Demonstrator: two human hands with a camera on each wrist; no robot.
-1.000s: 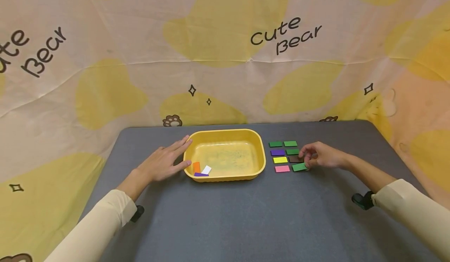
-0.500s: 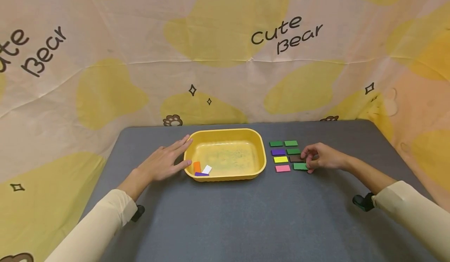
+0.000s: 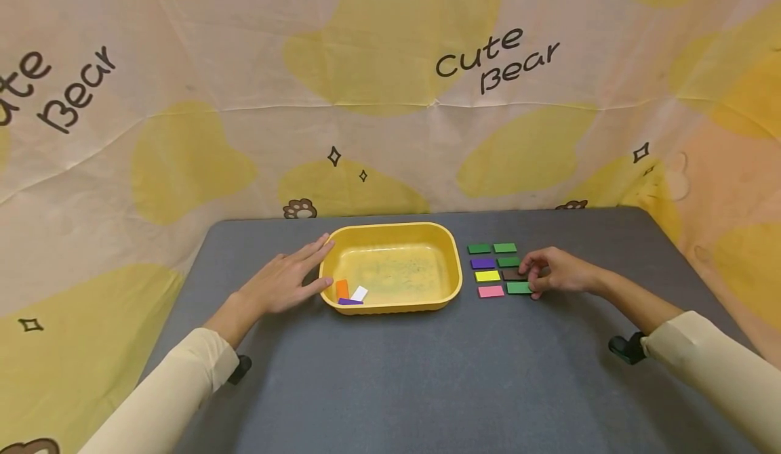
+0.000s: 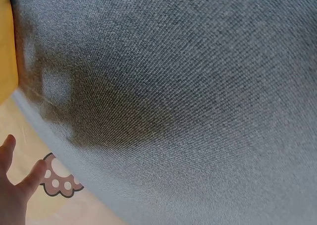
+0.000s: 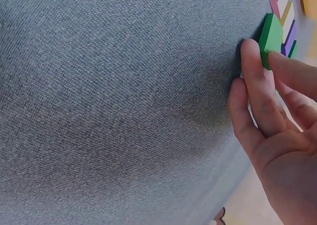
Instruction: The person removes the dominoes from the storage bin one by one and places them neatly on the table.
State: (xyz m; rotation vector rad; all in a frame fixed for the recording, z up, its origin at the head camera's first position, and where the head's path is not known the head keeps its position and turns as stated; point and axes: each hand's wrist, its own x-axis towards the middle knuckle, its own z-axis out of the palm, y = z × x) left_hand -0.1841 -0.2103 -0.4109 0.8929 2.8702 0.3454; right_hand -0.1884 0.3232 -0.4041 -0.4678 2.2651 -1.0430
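Observation:
At the near end of the right column of tiles, my right hand (image 3: 564, 270) pinches the edge of a green rectangular tile (image 3: 518, 288) between thumb and fingers. In the right wrist view, the thumb overlaps the near end of that green tile (image 5: 270, 34). A dark brown tile (image 3: 512, 275) lies just behind it, partly hidden by my fingers. My left hand (image 3: 282, 283) is spread, fingertips and thumb at the left rim of a yellow tray (image 3: 396, 306). Inside the tray's near left corner are an orange tile (image 3: 342, 289), a white tile (image 3: 359, 294) and a purple tile (image 3: 350, 301).
Left of the gripped tile lies a pink tile (image 3: 491, 292); behind it come a yellow tile (image 3: 487, 276), a purple one and several green ones, in two columns right of the tray. A printed cloth (image 3: 390, 156) hangs behind the grey table (image 3: 390, 379).
The green tile in my right hand has turned from a slant to nearly level with the row, after shifting slightly right and back left. My left hand stays put.

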